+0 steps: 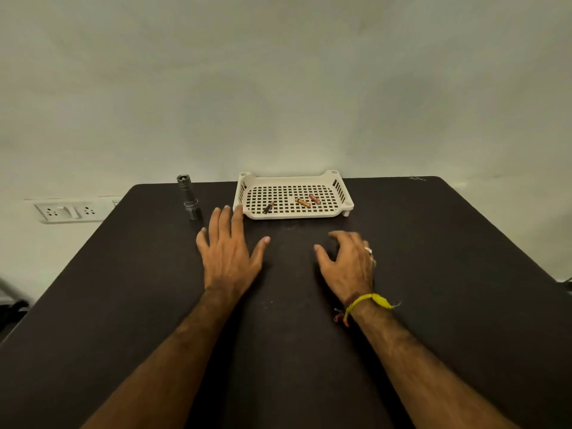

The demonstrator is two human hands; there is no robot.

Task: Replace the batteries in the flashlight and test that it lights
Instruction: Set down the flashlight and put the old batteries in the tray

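A grey metal flashlight (189,197) stands on end at the far left of the dark table (448,274). To its right sits a white perforated tray (337,212) holding three small batteries: a black one (268,208), a gold one (302,202) and a reddish one (314,199). My left hand (230,252) lies flat with fingers spread, fingertips just short of the tray's near left corner and right of the flashlight. Nearer me, right of centre, my right hand (348,263) hovers with fingers loosely curled and holds nothing.
A plain pale wall rises behind the table's far edge. A white socket panel (69,212) is mounted on the wall at the left, below table level. A yellow thread band (368,301) circles my right wrist.
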